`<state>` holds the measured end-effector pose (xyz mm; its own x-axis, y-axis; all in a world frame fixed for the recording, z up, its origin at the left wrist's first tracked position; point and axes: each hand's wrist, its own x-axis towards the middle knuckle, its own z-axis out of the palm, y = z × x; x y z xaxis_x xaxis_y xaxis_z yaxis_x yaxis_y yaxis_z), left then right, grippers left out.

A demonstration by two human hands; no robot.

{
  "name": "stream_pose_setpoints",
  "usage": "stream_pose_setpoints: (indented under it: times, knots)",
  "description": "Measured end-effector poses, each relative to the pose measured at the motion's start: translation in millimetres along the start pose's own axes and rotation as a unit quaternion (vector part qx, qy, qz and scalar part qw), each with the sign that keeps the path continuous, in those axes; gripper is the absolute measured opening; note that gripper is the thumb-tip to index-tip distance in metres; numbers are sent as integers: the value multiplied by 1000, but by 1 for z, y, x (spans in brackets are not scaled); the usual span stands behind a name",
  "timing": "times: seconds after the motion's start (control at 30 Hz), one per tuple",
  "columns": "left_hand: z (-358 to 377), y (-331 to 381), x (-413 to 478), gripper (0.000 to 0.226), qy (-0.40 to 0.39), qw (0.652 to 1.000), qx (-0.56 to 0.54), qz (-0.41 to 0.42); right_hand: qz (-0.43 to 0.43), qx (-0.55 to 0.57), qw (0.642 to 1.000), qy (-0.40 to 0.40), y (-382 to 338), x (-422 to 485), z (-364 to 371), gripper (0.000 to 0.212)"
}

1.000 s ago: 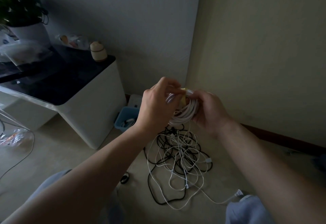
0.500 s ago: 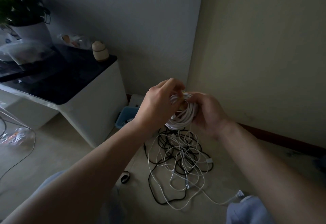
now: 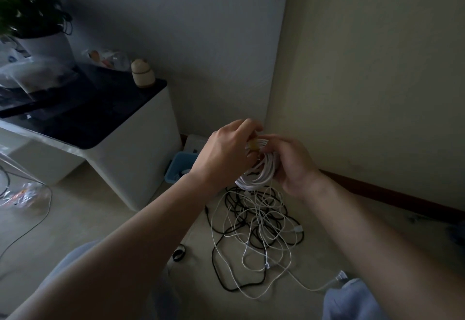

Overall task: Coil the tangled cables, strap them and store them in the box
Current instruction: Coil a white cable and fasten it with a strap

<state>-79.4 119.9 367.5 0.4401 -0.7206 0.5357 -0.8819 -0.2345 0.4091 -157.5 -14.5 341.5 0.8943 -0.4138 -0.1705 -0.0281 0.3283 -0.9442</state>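
Blue box on floor, at foot of unit w/ dark worktop, approx 9 o'clock of coil. L hand: fingers curled, pinching yellowish strap at coil's 12 o'clock. White cable coil held mid-air betw. both hands. R hand: fingers curled round coil's 3 o'clock side. Tangled blk + wht cables on floor at 6 o'clock, below coil.

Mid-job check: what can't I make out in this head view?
Yellowish strap on the white coiled cable: head view, fingers of the left hand cover most of it; fastened or not, cannot tell.
Blue plastic box: head view, the left forearm cuts off its right part; contents unclear.
Tangled black and white cables: head view, dim and overlapping; count unreadable.
Right hand: most fingertips hidden behind the coil.
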Motion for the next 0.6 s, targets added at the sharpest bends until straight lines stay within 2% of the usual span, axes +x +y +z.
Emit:
stream_pose_setpoints:
  times: [0.1, 0.23, 0.3, 0.4, 0.47, 0.53, 0.6]
  knots:
    - [8, 3, -1, 39, 9, 998, 55, 18, 2, 2, 1000, -19, 2, -1, 1, 41]
    - [18, 0, -3, 34, 14, 994, 103, 11, -14, -4, 999, -31, 7, -4, 5, 28]
    - [23, -3, -4, 32, 7, 994, 111, -1, -10, -12, 1000, -8, 9, -2, 3, 25]
    - [28, -8, -5, 33, -19, 994, 100, -45, 18, -58, 996, 60, 13, 1, -1, 52]
    - [28, -11, -4, 38, -30, 994, 69, -82, 17, -87, 994, 69, 16, 3, -4, 71]
    - [28, -17, -1, 41, -43, 992, 25, -120, 8, -101, 994, 52, 18, 5, -7, 76]
    - [28, -24, 0, 42, -63, 985, -17, -157, 3, -118, 992, 37, 19, 9, -10, 70]
